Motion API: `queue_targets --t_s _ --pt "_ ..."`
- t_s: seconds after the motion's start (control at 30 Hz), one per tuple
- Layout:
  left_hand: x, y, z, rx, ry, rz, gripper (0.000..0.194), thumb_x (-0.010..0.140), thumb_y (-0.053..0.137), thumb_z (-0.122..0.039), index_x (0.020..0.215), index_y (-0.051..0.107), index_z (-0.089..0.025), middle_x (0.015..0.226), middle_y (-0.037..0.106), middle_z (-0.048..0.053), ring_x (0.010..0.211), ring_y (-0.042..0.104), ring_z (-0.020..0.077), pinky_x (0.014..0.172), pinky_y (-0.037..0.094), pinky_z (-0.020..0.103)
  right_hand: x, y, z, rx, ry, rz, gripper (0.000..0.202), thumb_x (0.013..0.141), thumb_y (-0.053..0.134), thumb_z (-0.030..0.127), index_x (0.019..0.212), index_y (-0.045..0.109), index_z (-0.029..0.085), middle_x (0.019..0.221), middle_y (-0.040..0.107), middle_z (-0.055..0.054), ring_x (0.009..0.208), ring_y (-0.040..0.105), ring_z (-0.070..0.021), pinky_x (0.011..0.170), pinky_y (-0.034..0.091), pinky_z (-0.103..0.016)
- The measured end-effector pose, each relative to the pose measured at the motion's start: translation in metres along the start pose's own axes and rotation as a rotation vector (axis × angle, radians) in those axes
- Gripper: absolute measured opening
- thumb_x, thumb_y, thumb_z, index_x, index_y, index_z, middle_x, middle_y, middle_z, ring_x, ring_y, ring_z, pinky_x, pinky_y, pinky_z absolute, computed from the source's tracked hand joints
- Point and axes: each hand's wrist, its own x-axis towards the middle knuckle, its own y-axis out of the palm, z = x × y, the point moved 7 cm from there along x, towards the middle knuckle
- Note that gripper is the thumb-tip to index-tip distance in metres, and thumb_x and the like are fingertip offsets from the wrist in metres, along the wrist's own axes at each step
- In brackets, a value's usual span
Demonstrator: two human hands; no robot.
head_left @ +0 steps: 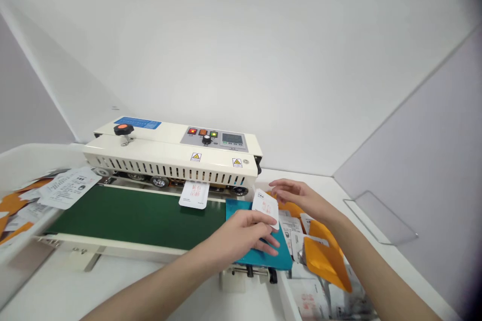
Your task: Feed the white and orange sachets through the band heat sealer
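A small white pouch (263, 203) with red print stands tilted over the blue-green plate (259, 260) at the machine's right end. My left hand (248, 235) has hold of its lower part, with the fingers lying across that edge. Close to the pouch's upper right edge is my right hand (301, 198), its fingers bent and apart with nothing visible in them. Another white pouch (195, 196) lies on the green belt (139, 218), its upper edge under the cream band sealer (169, 152).
A white bin (288, 293) at the right holds several white and orange pouches (326, 260). At the left, more pouches (71, 188) are heaped in another white bin (33, 152), some overlapping the belt's end. A wire frame (380, 218) stands near the right wall.
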Motion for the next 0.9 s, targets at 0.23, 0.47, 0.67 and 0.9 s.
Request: queue_targets --t_s 0.23,0.47,0.67,0.9 --pt "0.001 0.000 0.004 0.001 0.002 0.007 0.025 0.080 0.058 -0.022 0.101 0.066 -0.012 0.089 0.066 0.011 0.083 0.066 0.0189 0.081 0.053 0.036 -0.001 0.010 -0.026 -0.300 0.052 0.200 0.021 0.069 0.070 0.035 0.086 0.072 0.022 0.077 0.069 -0.003 0.072 0.062 -0.0232 0.063 0.050 -0.034" --pt "0.003 0.000 0.002 -0.029 -0.010 -0.012 0.022 0.079 0.057 -0.018 0.098 0.066 -0.012 0.089 0.066 0.011 0.080 0.067 0.0176 0.080 0.054 0.036 -0.006 0.019 -0.027 -0.415 0.013 0.326 0.020 0.062 0.069 0.021 0.082 0.072 0.023 0.067 0.061 0.001 0.060 0.053 -0.0168 0.055 0.044 -0.028" --pt "0.000 0.001 -0.001 -0.012 -0.028 -0.010 0.022 0.081 0.054 -0.017 0.098 0.066 -0.012 0.096 0.065 0.012 0.081 0.067 0.0172 0.082 0.054 0.037 -0.005 0.018 -0.017 -0.355 0.017 0.285 0.016 0.067 0.069 0.029 0.080 0.072 0.021 0.071 0.066 -0.002 0.067 0.058 -0.0209 0.059 0.047 -0.031" --pt "-0.004 0.002 -0.004 0.007 -0.042 -0.023 0.023 0.082 0.053 -0.018 0.100 0.065 -0.011 0.093 0.065 0.011 0.081 0.067 0.0173 0.085 0.053 0.038 0.000 0.012 -0.020 -0.344 0.045 0.170 0.027 0.073 0.065 0.037 0.092 0.070 0.020 0.082 0.070 -0.004 0.079 0.062 -0.0260 0.071 0.049 -0.036"
